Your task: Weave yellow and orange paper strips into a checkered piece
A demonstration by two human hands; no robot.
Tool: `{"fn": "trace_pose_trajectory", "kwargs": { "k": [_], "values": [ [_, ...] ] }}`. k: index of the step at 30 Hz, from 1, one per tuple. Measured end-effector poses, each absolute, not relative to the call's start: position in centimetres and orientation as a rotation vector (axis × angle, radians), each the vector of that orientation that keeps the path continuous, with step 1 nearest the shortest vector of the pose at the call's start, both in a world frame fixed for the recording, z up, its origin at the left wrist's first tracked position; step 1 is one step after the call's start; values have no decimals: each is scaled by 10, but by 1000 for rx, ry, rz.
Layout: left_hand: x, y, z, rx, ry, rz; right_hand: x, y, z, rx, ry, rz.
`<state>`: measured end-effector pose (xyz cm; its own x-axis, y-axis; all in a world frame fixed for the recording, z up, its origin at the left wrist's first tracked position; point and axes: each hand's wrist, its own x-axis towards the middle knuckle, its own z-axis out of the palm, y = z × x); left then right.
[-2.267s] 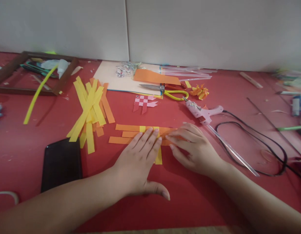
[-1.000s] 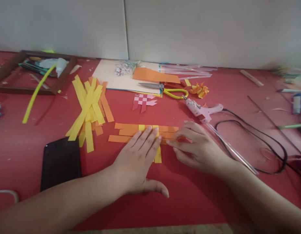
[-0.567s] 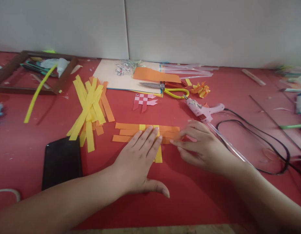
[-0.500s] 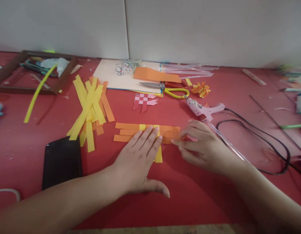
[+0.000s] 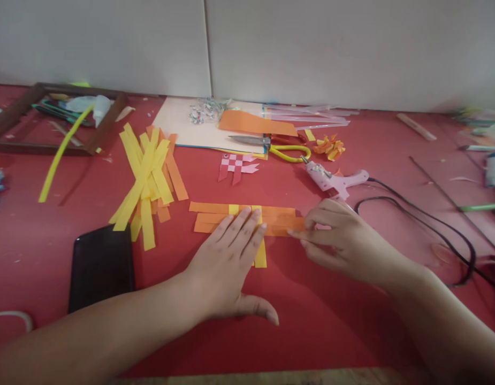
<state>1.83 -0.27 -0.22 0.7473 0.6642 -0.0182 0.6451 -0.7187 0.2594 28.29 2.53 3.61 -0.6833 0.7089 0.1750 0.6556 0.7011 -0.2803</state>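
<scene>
Three orange paper strips [image 5: 213, 207] lie side by side across the red table, crossed by yellow paper strips [image 5: 261, 254] woven through them. My left hand [image 5: 227, 262] lies flat over the crossing, fingers spread, pressing the strips down and hiding part of the weave. At the right ends, my right hand [image 5: 335, 235] pinches the end of the lowest orange strip between thumb and finger. A pink and red woven paper fish [image 5: 234, 166] lies just beyond the strips.
Loose yellow strips [image 5: 145, 176] are piled over orange ones at the left, above a black phone [image 5: 103, 267]. Scissors [image 5: 287, 149], a pink glue gun [image 5: 335, 179] with its black cord [image 5: 427, 214], and an orange paper piece [image 5: 255, 124] lie behind. A brown frame [image 5: 42, 147] holds tools.
My right hand has moved slightly right, sliding the lowest orange strip rightward, so its left end now lines up closer with the middle strip's. My left hand has stayed in place.
</scene>
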Motion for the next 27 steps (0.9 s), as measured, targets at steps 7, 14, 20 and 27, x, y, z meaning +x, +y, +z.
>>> {"fn": "trace_pose_trajectory", "kwargs": {
  "k": [7, 14, 20, 27],
  "values": [
    [17, -4, -2, 2699, 1023, 110, 287, 27, 38, -1088, -2659, 274],
    [17, -4, -2, 2732, 1030, 118, 289, 28, 39, -1070, -2658, 290],
    [18, -3, -1, 2707, 1024, 122, 289, 29, 38, -1004, -2567, 299],
    [18, -2, 2, 2673, 1007, 78, 283, 25, 33, -1010, -2578, 250]
  ]
}}
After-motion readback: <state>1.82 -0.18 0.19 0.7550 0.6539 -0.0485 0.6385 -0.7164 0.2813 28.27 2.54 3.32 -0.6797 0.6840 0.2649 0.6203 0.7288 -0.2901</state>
